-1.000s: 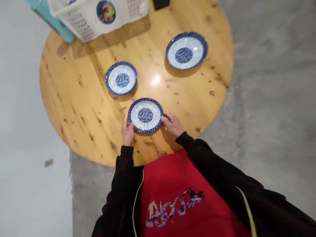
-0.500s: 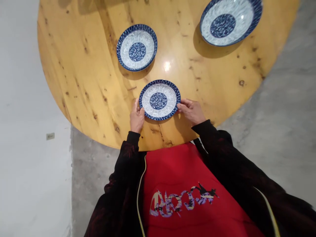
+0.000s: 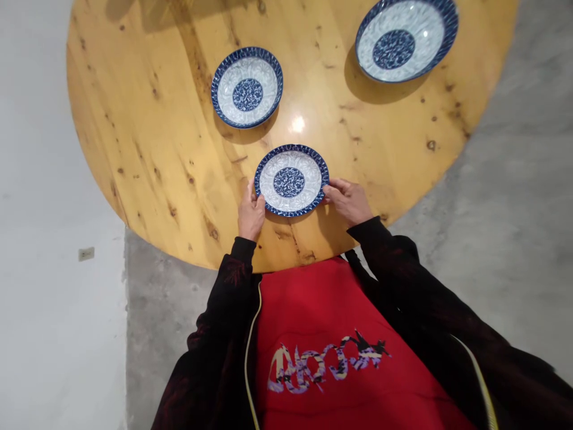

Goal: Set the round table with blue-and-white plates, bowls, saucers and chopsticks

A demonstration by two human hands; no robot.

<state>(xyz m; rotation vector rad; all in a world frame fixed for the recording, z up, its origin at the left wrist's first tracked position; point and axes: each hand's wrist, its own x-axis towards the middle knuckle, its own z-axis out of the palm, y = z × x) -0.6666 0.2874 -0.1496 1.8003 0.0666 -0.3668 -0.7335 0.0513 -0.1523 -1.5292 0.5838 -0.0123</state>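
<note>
A small blue-and-white patterned plate [image 3: 291,179] lies near the front edge of a round wooden table [image 3: 156,149]. My left hand [image 3: 250,216] grips its left rim with curled fingers. My right hand [image 3: 349,201] grips its right rim the same way. The plate rests flat on the wood between both hands.
A second small blue-and-white plate [image 3: 247,86] sits farther back on the left. A larger matching plate [image 3: 400,37] sits at the back right, partly cut off by the frame. Grey concrete floor surrounds the table; a white wall runs along the left.
The view has dropped and moved closer, so the white basket at the back has left the frame. Both hands have stayed on the near plate's rim, which barely shifted.
</note>
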